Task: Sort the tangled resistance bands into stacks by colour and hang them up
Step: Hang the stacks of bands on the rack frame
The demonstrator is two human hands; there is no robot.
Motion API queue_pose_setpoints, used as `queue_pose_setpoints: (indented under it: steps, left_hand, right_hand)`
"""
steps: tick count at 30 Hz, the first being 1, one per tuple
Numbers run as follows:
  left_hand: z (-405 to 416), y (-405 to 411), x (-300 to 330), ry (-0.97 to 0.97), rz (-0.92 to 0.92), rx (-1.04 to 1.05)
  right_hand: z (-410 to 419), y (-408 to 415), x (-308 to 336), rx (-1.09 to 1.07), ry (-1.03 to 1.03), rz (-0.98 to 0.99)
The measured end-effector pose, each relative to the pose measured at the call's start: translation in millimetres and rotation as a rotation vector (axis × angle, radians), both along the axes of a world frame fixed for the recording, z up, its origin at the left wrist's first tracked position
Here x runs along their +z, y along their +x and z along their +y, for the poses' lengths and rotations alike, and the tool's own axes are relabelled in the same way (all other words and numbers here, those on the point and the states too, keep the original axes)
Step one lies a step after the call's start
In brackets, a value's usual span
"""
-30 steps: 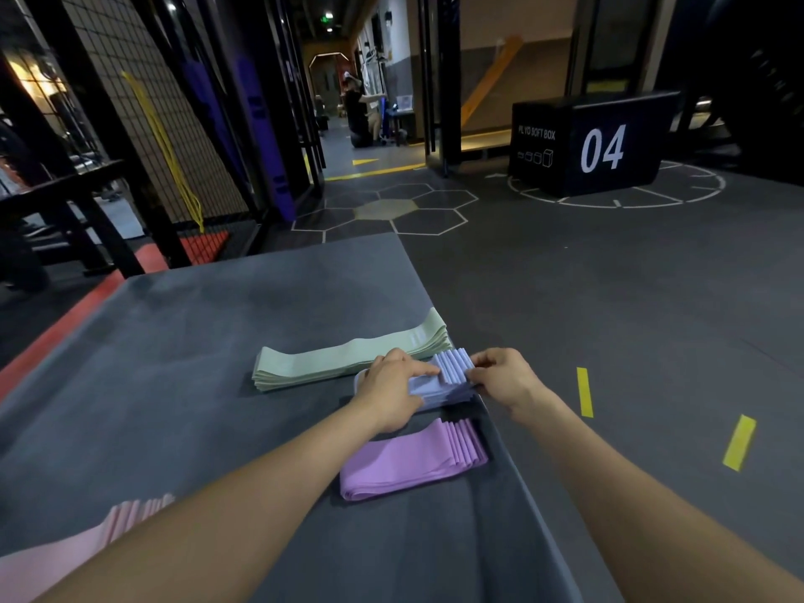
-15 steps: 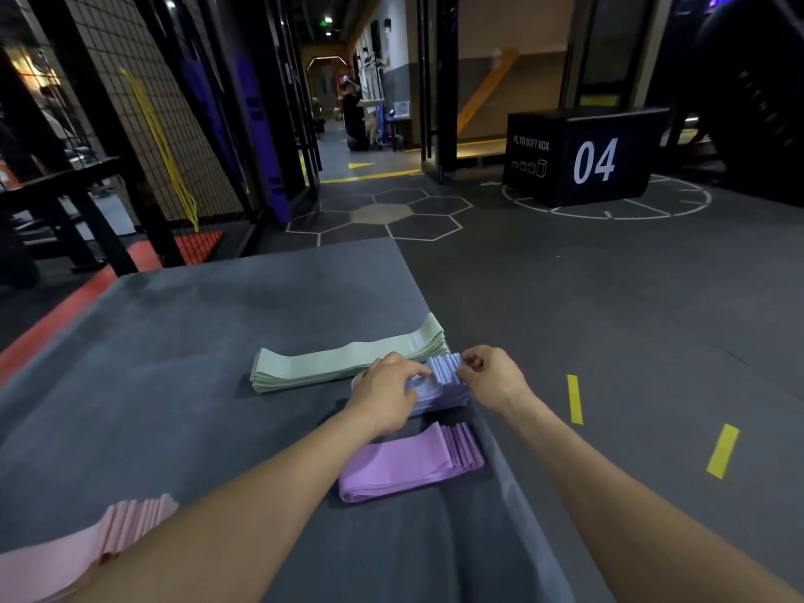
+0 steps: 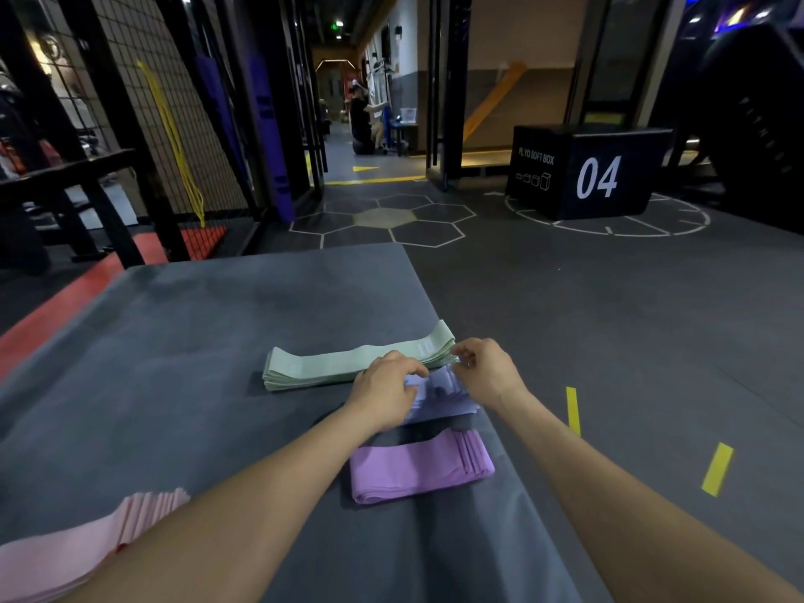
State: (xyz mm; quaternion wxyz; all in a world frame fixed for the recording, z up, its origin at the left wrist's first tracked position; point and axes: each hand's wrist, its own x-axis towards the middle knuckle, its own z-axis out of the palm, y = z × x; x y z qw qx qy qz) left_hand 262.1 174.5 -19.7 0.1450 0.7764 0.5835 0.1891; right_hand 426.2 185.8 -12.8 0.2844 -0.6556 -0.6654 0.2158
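Observation:
Several stacks of flat resistance bands lie on a grey mat-covered table (image 3: 174, 332). A pale green stack (image 3: 348, 363) lies farthest from me. Just in front of it sits a lavender-blue stack (image 3: 443, 396), its left part hidden under my hand. My left hand (image 3: 385, 393) grips the left part of that stack, fingers curled over its top. My right hand (image 3: 487, 372) pinches its far right end. A purple stack (image 3: 417, 467) lies nearer to me. At the lower left a pink stack (image 3: 87, 546) fans out, partly behind my left forearm.
The table's right edge runs just right of the stacks, with dark gym floor and yellow tape marks (image 3: 718, 467) beyond. A black plyo box marked 04 (image 3: 591, 171) stands at the back right. A wire-mesh rack with a hanging yellow band (image 3: 174, 137) is at the back left. A person (image 3: 361, 119) stands far down the corridor.
My right hand has shifted from the stack's right side up to its far end. The left hand stays on the lavender-blue stack. The camera has tilted slightly.

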Motion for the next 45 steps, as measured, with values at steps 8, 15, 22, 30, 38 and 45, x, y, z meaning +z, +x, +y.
queue_pose_setpoints:
  steps: [8,15,22,30,38,45]
  left_hand:
    - [-2,-25,1,-0.002,-0.087,0.037]
    - [10,-68,3,0.051,-0.177,0.256]
    - [25,-125,-6,0.049,-0.270,0.504]
    - [40,-155,-21,-0.105,-0.230,0.736]
    - [51,-152,-12,-0.326,-0.281,0.770]
    - [60,-161,-10,-0.517,-0.693,0.771]
  right_hand:
    - [7,-34,5,0.076,0.005,-0.033]
    - [22,-69,8,0.142,-0.002,-0.116]
    - [46,-107,5,0.213,-0.034,-0.214]
    - [70,-128,-4,0.223,-0.116,-0.294]
    - [77,-120,-8,0.232,-0.179,-0.320]
    - [77,-117,-3,0.293,-0.198,-0.340]
